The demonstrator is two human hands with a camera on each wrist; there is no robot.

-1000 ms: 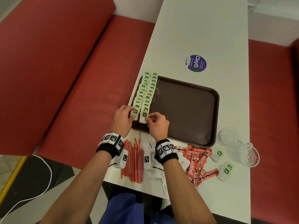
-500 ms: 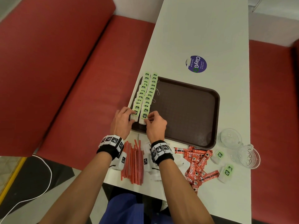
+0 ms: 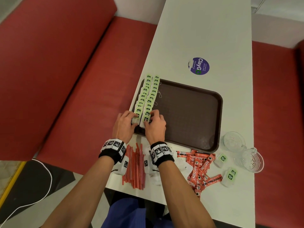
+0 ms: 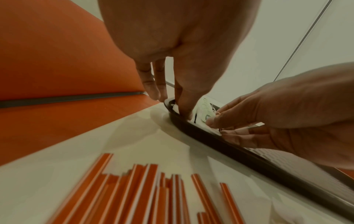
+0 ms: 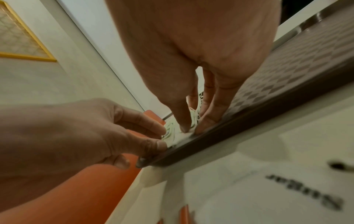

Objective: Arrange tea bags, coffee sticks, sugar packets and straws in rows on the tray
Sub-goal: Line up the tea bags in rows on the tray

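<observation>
Two rows of green-labelled tea bags (image 3: pixel 148 96) lie along the left side of the brown tray (image 3: pixel 197 112). My left hand (image 3: pixel 134 118) pinches the nearest bag of the left row at the tray's near rim (image 4: pixel 193 128). Beside it, my right hand (image 3: pixel 148 120) pinches the nearest bag of the right row (image 5: pixel 194 118) between thumb and fingers. Red straws (image 3: pixel 134 167) lie in a pile on the table below my wrists. Red coffee sticks (image 3: pixel 200 168) are heaped to the right. White sugar packets (image 3: pixel 181 163) are partly hidden under my right wrist.
Two loose tea bags (image 3: pixel 222 159) (image 3: pixel 230 176) lie right of the coffee sticks. Two glass bowls (image 3: pixel 233 140) (image 3: pixel 251 159) stand by the tray's near right corner. A round purple sticker (image 3: pixel 199 65) is beyond the tray. Red bench seats (image 3: pixel 82 79) flank the white table.
Both hands stay at the near ends of the two rows. The right hand has edged slightly left and forward, closer to the left hand.
</observation>
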